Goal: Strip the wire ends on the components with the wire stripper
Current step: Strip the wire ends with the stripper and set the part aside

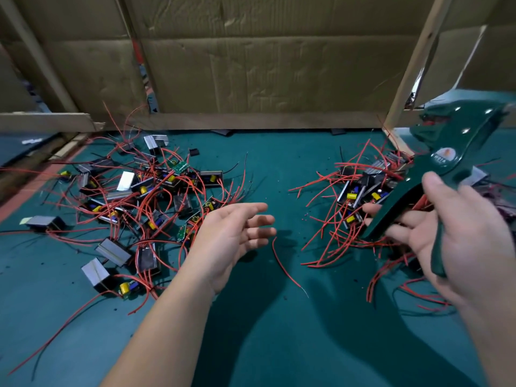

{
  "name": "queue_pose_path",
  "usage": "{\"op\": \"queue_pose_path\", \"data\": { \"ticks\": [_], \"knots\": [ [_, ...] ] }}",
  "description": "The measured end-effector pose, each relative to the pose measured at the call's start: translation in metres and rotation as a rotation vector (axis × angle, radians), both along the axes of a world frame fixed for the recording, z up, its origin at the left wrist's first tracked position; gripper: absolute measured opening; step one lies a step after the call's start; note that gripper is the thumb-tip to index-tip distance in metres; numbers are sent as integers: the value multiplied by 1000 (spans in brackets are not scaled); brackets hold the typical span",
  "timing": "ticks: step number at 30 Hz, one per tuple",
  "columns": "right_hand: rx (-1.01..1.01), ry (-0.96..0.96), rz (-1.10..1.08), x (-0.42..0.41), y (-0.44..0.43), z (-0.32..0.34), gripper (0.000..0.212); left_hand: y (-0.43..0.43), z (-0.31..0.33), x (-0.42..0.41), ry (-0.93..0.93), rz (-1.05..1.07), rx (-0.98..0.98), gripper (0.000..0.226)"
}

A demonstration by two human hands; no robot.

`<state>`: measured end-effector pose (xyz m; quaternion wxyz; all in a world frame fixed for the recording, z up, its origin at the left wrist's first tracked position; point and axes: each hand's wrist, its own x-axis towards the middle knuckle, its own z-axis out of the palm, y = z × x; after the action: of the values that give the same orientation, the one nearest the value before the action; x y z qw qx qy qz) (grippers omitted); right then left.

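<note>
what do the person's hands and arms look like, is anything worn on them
The left hand and right hand are bare, with no gloves, and no ring, watch or bracelet shows. The left forearm and right forearm are uncovered, with no sleeve in view.

The green surface [279, 169] carries a heap of wired components [145, 196] left of the left grip [231, 241], a second heap [360, 202] beneath the right grip [469, 236], and a loose red wire [284, 269] between the two grips.
</note>
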<state>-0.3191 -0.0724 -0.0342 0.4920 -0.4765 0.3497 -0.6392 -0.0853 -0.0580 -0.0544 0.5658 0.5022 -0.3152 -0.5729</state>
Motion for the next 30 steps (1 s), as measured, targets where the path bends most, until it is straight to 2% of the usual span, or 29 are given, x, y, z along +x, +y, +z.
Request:
{"op": "queue_pose_path", "data": {
  "ticks": [4, 8, 14, 22, 26, 28, 30],
  "knots": [
    [-20, -4, -38, -1, -1, 0, 20, 1, 0, -1, -22, -12, -13, 17],
    [9, 21, -116, -4, -1, 0, 6, 1, 0, -1, -17, -1, -10, 16],
    [41, 67, -182, -3, -2, -1, 6, 2, 1, -3, -15, 12, 9, 15],
    [74, 121, -150, 0, 0, -3, 15, 2, 0, -5, -40, 3, 19, 17],
    [25, 68, -142, -2, 0, -2, 7, 1, 0, -6, -35, 6, 11, 18],
    [-16, 46, -112, -2, 1, -2, 8, 1, 1, -7, -47, 47, -3, 19],
    [-52, -9, -34, 0, 3, -1, 13, 0, 0, -6, -155, 166, -56, 22]
  ]
}}
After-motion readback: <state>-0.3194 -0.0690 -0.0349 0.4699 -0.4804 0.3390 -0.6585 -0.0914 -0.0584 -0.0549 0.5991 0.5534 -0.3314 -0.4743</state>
